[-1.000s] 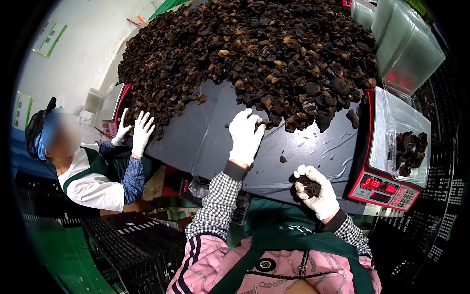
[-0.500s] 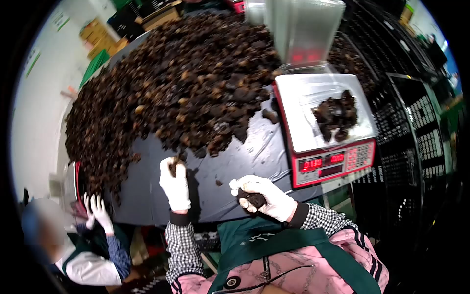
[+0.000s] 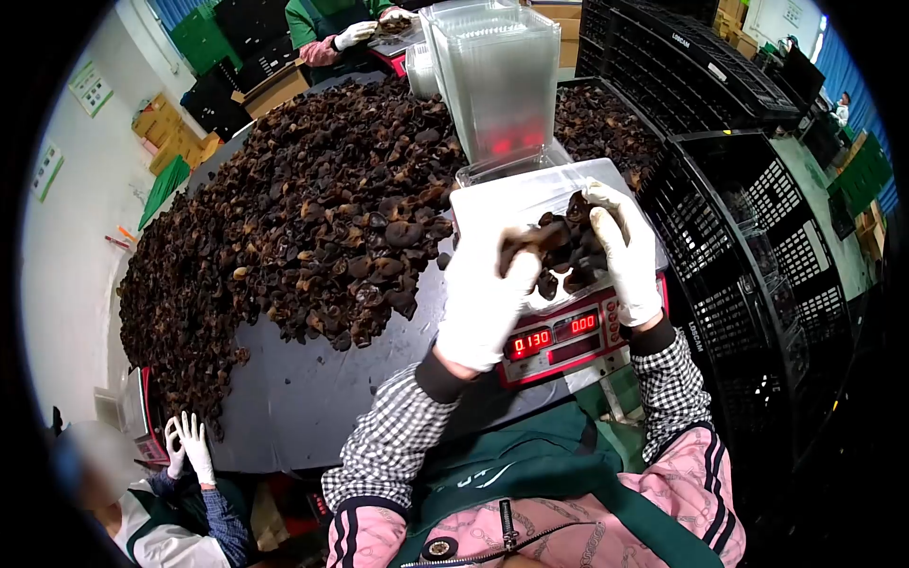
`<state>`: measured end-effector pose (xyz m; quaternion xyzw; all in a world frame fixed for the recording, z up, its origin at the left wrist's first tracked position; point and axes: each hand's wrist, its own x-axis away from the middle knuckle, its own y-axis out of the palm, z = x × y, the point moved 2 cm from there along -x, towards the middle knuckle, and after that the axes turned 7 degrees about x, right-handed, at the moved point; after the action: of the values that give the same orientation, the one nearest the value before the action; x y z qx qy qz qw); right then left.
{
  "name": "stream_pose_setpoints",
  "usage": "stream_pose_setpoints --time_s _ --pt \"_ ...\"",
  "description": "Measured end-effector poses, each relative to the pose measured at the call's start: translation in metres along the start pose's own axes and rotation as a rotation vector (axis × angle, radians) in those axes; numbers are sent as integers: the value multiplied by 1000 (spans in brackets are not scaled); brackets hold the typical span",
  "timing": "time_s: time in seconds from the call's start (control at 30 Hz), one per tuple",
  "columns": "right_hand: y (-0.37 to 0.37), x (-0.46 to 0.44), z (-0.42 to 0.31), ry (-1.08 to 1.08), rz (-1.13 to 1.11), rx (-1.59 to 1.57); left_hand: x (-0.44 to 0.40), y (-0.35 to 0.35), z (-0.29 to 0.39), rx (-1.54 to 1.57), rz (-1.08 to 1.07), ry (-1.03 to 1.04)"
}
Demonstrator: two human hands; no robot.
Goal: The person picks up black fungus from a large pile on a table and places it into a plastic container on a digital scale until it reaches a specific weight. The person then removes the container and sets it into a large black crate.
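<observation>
My left hand [image 3: 488,293], in a white glove, pinches a dark brown fungus piece [image 3: 530,241] over the left side of the scale. At the scale's right, my gloved right hand [image 3: 625,251] has its fingers curled at the edge of a clear tray of dark fungus pieces [image 3: 575,256]; whether it grips a piece is hidden. The tray rests on the red and silver scale [image 3: 488,199], whose display reads 0.130 and 0.00. A large heap of dark fungus [image 3: 312,208] spreads over the grey-covered table [image 3: 312,407] to the left.
Stacked clear plastic containers [image 3: 502,85] stand behind the scale. Black crates [image 3: 748,218] line the right side. One co-worker [image 3: 180,521] sits at the lower left near another scale [image 3: 142,417]; another person's gloved hands [image 3: 355,35] show at the top.
The view has turned right. My left hand has moved from the table to the scale with a piece. My right hand has moved from the table's front edge to the tray.
</observation>
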<state>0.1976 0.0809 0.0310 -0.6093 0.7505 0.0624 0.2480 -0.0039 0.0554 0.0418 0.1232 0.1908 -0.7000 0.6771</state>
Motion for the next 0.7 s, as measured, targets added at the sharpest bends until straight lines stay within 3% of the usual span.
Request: stream_pose_setpoints --time_s 0.1,0.2,0.27,0.3,0.43,0.5,0.57,0.7 --pt "-10 -3 6 -30 57 -23 -14 35 -4 -348 -64 271" --pt "-20 -16 24 -158 92 294 -20 56 -10 -680 -30 426" --pt "-21 -9 22 116 -79 203 -18 61 -32 -668 -104 359" --pt "-21 -7 26 -108 -78 322 -21 61 -31 -664 -141 327" --pt "-22 9 27 -136 -49 352 -21 38 -14 -633 -310 288" --pt "-22 15 16 -137 -55 325 -17 22 -10 -269 -183 75" --pt "-21 19 18 -137 -62 360 -11 17 -17 -189 -62 108" --pt "-20 24 26 -170 -48 436 -6 19 -26 -339 -79 49"
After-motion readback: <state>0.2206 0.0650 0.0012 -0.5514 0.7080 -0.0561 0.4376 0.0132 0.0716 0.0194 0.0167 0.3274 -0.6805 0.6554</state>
